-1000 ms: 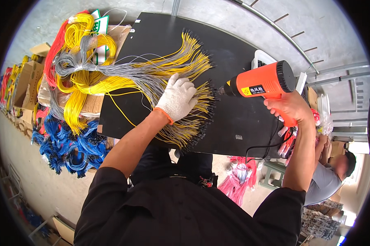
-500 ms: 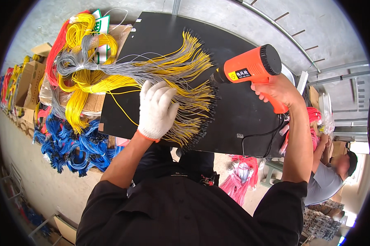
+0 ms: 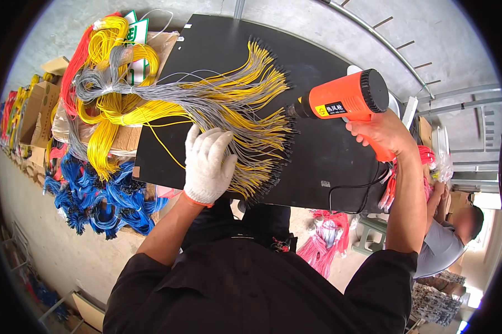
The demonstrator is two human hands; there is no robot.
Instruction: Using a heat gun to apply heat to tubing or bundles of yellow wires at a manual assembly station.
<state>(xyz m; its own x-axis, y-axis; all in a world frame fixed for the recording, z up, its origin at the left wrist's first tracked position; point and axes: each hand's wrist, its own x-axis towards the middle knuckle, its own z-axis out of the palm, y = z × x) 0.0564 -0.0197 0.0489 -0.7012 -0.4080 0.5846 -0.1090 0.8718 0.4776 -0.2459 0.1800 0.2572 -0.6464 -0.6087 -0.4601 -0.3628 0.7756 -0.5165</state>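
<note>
Far left: cardboard boxes (image 3: 36, 106) in a row along the concrete floor, and a heap of blue wire bundles (image 3: 103, 195) just below the table's left corner. Above them, looped yellow and grey wire coils (image 3: 109, 97) drape off the table edge.

Centre-left: black flat worktable (image 3: 217, 50). Across it lies the fanned bundle of yellow and grey wires with black-tipped ends (image 3: 245, 111), long axis running left to right, tips splayed toward the right side.

Left hand (image 3: 207, 161), in a white knit glove with an orange cuff: fingers flat and spread, pressing down on the lower strands of the fan, not clenched around anything. The black tips lie just to the right of its fingertips.

Centre-right: orange pistol-shaped heat gun (image 3: 345, 100), dark nozzle pointing left, close to the wire tips at mid-fan. Right hand (image 3: 381, 133), bare, fingers clenched around the gun's grip. Black cord (image 3: 348, 189) loops off the near table edge.

The right hand is nearer the tips; the left pins the strands.

Far right: another person, seated, in a grey shirt (image 3: 443, 247); pink wire bundles (image 3: 323, 245) lie under the table.
</note>
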